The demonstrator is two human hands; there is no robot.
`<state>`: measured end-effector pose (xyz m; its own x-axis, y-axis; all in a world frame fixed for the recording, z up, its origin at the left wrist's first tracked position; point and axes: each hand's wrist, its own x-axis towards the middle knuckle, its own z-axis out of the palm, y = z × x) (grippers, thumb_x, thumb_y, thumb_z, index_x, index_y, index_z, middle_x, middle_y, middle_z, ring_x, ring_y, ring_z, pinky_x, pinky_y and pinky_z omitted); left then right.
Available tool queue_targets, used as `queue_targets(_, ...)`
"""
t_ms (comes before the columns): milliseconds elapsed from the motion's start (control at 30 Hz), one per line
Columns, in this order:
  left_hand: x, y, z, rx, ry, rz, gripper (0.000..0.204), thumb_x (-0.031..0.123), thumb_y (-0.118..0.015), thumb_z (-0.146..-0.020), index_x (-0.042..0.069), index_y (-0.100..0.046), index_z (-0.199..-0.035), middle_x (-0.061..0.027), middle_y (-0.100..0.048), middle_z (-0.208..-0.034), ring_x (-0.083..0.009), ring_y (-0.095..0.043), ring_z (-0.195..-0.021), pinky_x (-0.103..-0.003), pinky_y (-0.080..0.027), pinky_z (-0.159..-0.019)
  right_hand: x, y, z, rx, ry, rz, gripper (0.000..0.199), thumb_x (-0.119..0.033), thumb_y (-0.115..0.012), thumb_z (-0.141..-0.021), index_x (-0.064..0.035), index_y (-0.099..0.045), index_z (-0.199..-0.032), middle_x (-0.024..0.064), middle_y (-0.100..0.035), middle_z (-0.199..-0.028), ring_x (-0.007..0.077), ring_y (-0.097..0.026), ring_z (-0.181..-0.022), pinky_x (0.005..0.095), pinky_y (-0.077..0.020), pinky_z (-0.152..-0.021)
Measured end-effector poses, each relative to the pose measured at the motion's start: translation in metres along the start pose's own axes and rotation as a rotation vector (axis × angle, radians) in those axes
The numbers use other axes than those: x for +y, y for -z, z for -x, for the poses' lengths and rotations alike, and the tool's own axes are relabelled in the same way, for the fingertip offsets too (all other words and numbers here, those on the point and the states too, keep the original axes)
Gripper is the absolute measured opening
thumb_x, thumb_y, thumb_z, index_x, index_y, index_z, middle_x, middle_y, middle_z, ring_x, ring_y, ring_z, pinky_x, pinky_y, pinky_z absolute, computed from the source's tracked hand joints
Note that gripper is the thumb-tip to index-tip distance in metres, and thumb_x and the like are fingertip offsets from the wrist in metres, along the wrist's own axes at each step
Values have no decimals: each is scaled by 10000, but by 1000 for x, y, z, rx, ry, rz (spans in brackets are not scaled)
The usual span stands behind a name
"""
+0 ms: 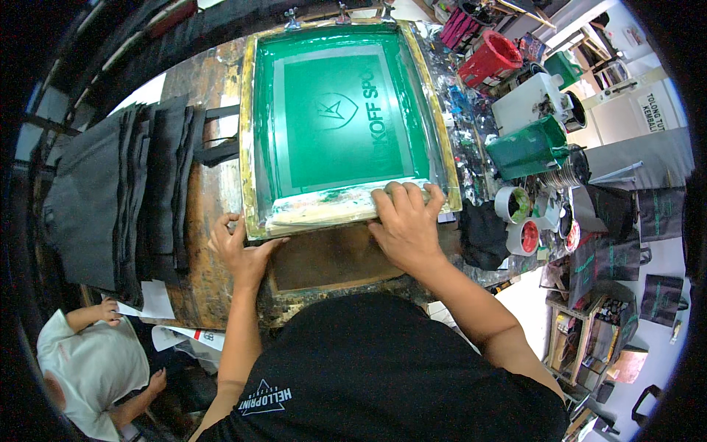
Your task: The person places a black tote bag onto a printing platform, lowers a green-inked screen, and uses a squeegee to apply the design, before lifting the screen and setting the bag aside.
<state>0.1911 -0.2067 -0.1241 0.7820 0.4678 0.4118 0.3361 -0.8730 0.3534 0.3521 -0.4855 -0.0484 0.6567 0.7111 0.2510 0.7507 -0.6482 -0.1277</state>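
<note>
A screen-printing frame (248, 132) with green mesh, dark lettering and a shield outline lies on the worktable in front of me. Across its near end rests a paint-smeared, cream-coloured squeegee (320, 211). The fingers of my right hand (407, 225) curl over the right end of this squeegee, with the thumb on the near side by the frame's edge. My left hand (244, 250) holds the frame's near left corner, fingers along the outer side and thumb at the near edge. Beneath the frame's near edge shows a flat brown board (324, 265).
Stacked black fabric pieces (110, 199) cover the table's left. Clamps (342, 13) stand at the frame's far end. To the right are a red bucket (490, 59), a green container (526, 147), tape rolls (513, 205) and black cloth (482, 236). Another person (96, 368) is at lower left.
</note>
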Motion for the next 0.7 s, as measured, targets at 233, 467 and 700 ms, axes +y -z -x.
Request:
queue_targets(233, -5, -12, 8, 203, 228, 637, 935, 338, -1012, -647, -25, -602, -1405, -148, -638, -1270, -296, -598, -1182, -457, -474, -1025, -1, 62, -36, 137, 93, 24, 628, -653, -677, -883, -70, -639, -1113, 97, -588, -1025, 278, -552, -1002, 550, -294, -1030)
queue_targets(467, 82, 74, -117, 427, 123, 892, 587, 177, -800, -968, -47, -553, -1452, -106, -675, -1280, -167, -627, -1164, -316, -472, -1049, 11, 133, -136, 477, 142, 256, 496, -582, -696, -901, -113, -717, -1062, 111, -698, -998, 293, -670, -861, 515, -428, -871)
queue_targets(700, 97, 55, -130, 514, 52, 855, 753, 106, -587, -1084, -4, -111, -1657, -188, -582, -1341, -204, -579, -1174, -353, -476, -1047, 24, 182, -212, 491, 195, 138, 719, -725, -362, -1047, -101, -653, -840, 46, -599, -683, 180, -534, -627, 427, -462, -838)
